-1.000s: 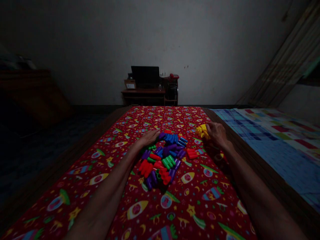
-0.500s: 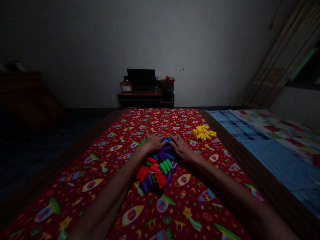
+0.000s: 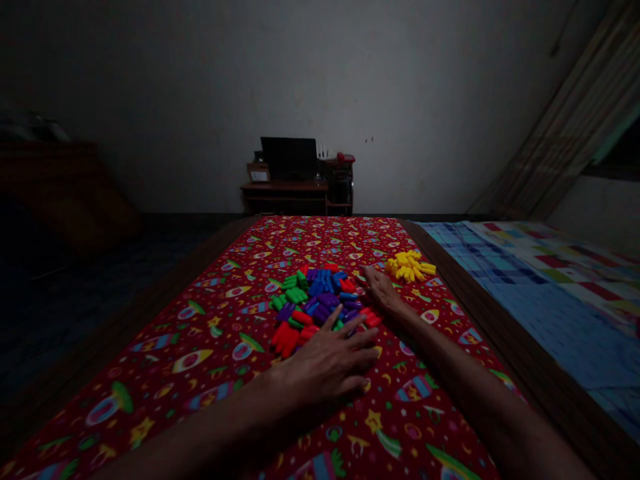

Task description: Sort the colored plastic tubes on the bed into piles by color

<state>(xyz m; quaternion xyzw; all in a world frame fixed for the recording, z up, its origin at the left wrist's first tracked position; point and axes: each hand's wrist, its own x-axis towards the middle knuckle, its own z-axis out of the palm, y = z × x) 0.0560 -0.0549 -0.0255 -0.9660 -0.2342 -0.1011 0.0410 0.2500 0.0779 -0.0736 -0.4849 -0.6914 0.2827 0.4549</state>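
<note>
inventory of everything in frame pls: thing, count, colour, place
mixed block pile: many (too jumbled to count), red, green, blue and purple, middle of the cloth
yellow block pile: one cluster, yellow, set apart at the far right of the cloth
patterned cloth: one, red with rocket and star prints, covering the surface under the blocks
checked sheet: one, blue with multicoloured squares, to the right of the cloth
desk: one, dark wood, against the far wall
monitor: one, black, on the desk
curtain: one, pale striped, upper right
left hand: one, flat and spread on the near edge of the mixed pile
right hand: one, open, on the cloth at the pile's right edge, just short of the yellow blocks
</note>
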